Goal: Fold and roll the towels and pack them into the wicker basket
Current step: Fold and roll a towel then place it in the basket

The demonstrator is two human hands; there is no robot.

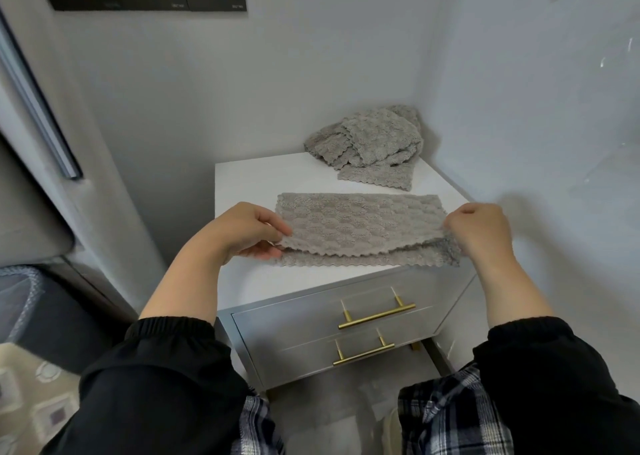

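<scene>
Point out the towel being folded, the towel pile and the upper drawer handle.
Towel being folded [360, 224]: head view, middle of top layer.
Towel pile [377, 139]: head view, centre of heap.
Upper drawer handle [377, 315]: head view, middle of brass bar.

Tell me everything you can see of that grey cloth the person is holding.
The grey towel is plush, with a bumpy checked weave and scalloped edges. Folded double, it lies on the white cabinet top, its upper layer lifted at the near edge. The left hand pinches its left end, the right hand its right end.
</scene>
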